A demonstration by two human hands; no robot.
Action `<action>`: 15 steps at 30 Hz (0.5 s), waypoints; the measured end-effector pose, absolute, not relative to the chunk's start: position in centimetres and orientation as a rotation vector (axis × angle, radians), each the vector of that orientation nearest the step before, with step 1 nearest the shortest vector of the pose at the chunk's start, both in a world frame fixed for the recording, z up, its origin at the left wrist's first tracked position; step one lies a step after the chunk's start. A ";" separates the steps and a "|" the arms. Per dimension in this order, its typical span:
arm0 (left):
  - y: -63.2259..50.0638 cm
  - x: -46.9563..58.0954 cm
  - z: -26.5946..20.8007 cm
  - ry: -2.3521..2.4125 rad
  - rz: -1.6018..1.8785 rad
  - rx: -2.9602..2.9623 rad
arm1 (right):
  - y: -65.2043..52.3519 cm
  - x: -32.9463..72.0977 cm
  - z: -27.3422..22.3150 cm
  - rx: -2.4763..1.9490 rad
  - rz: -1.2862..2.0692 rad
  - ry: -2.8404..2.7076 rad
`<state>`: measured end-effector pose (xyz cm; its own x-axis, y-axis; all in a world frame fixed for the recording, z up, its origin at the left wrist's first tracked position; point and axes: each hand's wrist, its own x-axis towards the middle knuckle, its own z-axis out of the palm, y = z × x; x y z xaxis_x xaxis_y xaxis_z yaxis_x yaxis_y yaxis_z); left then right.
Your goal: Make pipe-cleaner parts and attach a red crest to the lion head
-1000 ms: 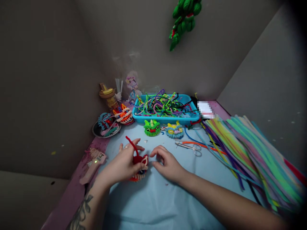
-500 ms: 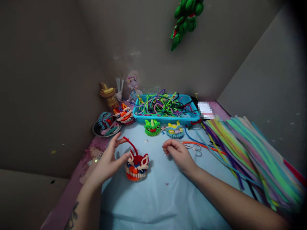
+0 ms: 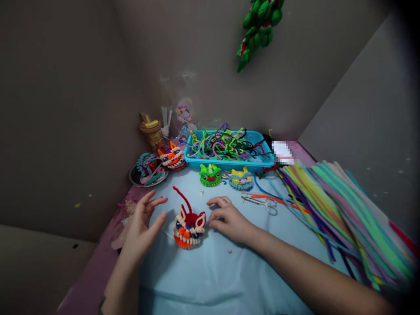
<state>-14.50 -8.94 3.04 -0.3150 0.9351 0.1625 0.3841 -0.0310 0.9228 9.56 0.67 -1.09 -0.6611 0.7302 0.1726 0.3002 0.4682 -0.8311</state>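
Observation:
A lion-head figure made of pipe cleaners, red, cream and orange with blue about the eyes, sits upright on the pale blue cloth. From its top a red pipe cleaner sticks up and leans left. To the left of the figure is my left hand, open, thumb and fingers apart, holding nothing. Close by the figure's right ear is my right hand, its fingers loosely bent and apart; I see nothing in it. Whether its fingertips touch the ear I cannot tell.
Behind stand a green figure, a blue-yellow figure and a blue tray of tangled pipe cleaners. Scissors lie right of centre, beside a big bundle of pipe cleaners. At left are a metal bowl and another lion head.
My left hand has drawn back left, away from the red pipe cleaner and the figure. My right hand has uncurled and come left, off the scissors' tips and nearer the figure.

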 end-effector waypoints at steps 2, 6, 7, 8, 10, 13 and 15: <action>-9.2 -14.6 2.7 1.722 1.373 1.350 | 1.8 11.1 -1.1 -0.947 1.094 -2.031; -9.7 -14.8 2.0 1.739 1.437 1.259 | 4.5 15.4 -0.7 -1.210 0.943 -1.549; -9.8 -14.8 1.9 1.746 1.449 1.241 | 4.9 16.3 -0.5 -1.267 0.860 -1.524; -9.9 -14.7 1.7 1.751 1.456 1.229 | 5.1 17.0 -0.3 -1.283 0.768 -1.596; -10.2 -14.5 1.2 1.761 1.443 1.224 | 5.1 17.7 0.2 -1.279 0.497 -1.865; -10.7 -14.1 0.5 1.820 1.367 1.255 | 4.3 17.3 0.9 -1.329 0.052 -2.093; -11.1 -13.9 0.1 1.894 1.312 1.288 | 3.7 16.6 1.2 -1.351 -0.069 -2.092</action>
<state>-13.87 -11.10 0.07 -0.4301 0.8961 0.1098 0.4178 0.0897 0.9041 16.62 3.66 1.25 -0.2679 0.8011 0.5353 0.8348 0.4704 -0.2862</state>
